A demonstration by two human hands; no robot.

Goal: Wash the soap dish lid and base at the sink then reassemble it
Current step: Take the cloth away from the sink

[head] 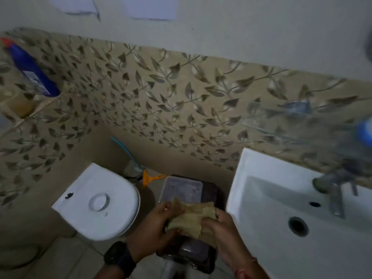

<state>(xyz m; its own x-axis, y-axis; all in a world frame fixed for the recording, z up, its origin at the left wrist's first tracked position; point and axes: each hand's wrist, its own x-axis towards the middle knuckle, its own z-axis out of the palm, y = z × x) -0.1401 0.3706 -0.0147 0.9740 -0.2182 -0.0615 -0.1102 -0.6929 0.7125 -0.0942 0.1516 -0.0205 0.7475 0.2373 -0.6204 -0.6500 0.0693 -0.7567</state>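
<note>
Both hands hold a crumpled tan cloth [191, 217] between the toilet and the sink. My left hand [159, 220], with a black watch on the wrist, grips the cloth's left side. My right hand [217, 226] grips its right side. Just beyond the cloth a clear plastic rectangular piece [181, 188], which looks like the soap dish lid or base, lies on a dark stool [209, 192]. Another dark part shows below the cloth [191, 250]; what it is I cannot tell. The white sink [261, 178] is at the right with its drain [298, 226] and a blurred metal tap [332, 188].
A white toilet cistern [96, 200] stands at the left. Behind it lean a blue-handled brush [124, 150] and an orange wiper [149, 178]. A blue bottle [32, 67] sits on a ledge at the upper left. Leaf-patterned tiles cover the wall.
</note>
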